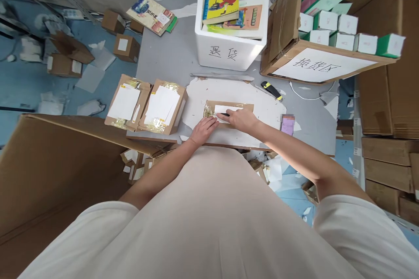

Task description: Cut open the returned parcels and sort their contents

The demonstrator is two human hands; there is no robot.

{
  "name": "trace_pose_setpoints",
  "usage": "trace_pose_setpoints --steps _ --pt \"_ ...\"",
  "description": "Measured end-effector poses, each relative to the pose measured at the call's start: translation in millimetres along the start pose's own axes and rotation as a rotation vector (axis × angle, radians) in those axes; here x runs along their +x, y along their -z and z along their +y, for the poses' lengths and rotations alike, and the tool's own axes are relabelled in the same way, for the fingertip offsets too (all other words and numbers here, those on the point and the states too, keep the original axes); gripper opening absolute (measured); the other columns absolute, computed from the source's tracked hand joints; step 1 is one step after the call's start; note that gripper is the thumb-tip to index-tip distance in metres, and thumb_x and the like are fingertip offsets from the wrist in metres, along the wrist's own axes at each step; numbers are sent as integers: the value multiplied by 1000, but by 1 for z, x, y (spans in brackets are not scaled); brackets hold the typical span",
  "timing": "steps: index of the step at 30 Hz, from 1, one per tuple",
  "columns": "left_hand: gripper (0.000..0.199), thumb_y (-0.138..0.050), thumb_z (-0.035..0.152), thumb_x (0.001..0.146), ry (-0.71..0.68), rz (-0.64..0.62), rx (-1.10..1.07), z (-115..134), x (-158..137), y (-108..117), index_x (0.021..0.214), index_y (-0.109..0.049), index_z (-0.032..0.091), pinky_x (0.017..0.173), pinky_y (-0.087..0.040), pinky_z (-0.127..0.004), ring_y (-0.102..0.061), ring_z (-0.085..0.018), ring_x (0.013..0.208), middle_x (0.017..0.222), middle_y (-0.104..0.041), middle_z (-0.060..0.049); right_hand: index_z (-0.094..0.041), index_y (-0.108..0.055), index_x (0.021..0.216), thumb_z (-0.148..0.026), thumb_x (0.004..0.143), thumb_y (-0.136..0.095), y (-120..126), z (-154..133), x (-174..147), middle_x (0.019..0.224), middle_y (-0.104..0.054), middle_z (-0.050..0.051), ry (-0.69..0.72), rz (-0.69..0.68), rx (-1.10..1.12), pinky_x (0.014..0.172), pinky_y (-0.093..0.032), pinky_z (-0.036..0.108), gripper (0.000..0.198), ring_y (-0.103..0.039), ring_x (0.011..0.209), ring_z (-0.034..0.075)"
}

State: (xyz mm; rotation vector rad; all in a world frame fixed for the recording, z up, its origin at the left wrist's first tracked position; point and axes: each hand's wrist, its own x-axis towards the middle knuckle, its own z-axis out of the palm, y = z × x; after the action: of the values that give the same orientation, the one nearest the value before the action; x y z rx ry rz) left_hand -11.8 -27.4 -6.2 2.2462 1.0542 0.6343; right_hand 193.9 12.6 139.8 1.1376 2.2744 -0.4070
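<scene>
Small taped cardboard box [209, 104] flat on a ragged white sheet [194, 100], near edge of the gray surface [160, 56], right in front of the person. White label [220, 108] on its top. Left hand [204, 130] lies at the box's near left corner, fingers extended, grip released, nothing held. Right hand [242, 120] is over the label, grip closed around a thin dark tool [223, 114]; pen or blade, can't tell. Two larger taped cartons [124, 102] [163, 105] side by side to the left, papers on top. Yellow-and-black box cutter [271, 90] beyond the small box, to the right; smartphone [288, 125] near the right forearm. Far side: white bin [209, 41] with handwritten characters, books [222, 2] inside; beside it, big open carton [281, 22] with green-and-white boxes [343, 41]. More books [150, 13] at far left corner.
</scene>
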Motion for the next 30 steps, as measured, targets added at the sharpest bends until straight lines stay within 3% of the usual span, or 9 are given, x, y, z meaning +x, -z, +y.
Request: trace_pose_setpoints --steps 10,17,23,27,30 --pt "37 -35 16 98 -73 -1 161 -1 -1 2 122 -63 22 108 -45 -48 -54 -21 128 125 -67 -10 -34 -28 151 -11 95 -30 -14 21 -24 120 -61 14 -61 -59 -97 64 -39 30 60 -68 87 24" --pt "36 -36 15 97 -57 25 204 0 0 -4 117 -65 21 105 -46 -46 -56 -23 126 123 -67 -11 -40 -17 153 -1 86 -38 -53 70 -99 114 -61 9 -177 -112 -147 54 -30 26 80 -64 70 16" --pt "33 -40 20 96 -14 -9 178 0 5 -1 120 -64 23 104 -45 -49 -56 -24 125 122 -67 -13 -41 -19 152 -1 87 -38 -69 71 -120 110 -61 10 -255 -46 -103 56 -30 24 79 -62 74 16" --pt "35 -42 19 94 -4 -56 220 11 9 10 121 -63 22 103 -44 -48 -55 -26 124 123 -65 -13 -42 -25 151 -3 86 -41 -93 74 -144 109 -62 9 -383 -40 18 56 -35 25 77 -61 71 17" --pt "34 -44 20 91 -1 -102 282 25 13 23 120 -62 22 103 -40 -49 -54 -28 122 122 -65 -13 -35 -34 150 -18 93 -39 -119 66 -155 107 -64 9 -530 150 348 58 -43 27 59 -61 73 18"
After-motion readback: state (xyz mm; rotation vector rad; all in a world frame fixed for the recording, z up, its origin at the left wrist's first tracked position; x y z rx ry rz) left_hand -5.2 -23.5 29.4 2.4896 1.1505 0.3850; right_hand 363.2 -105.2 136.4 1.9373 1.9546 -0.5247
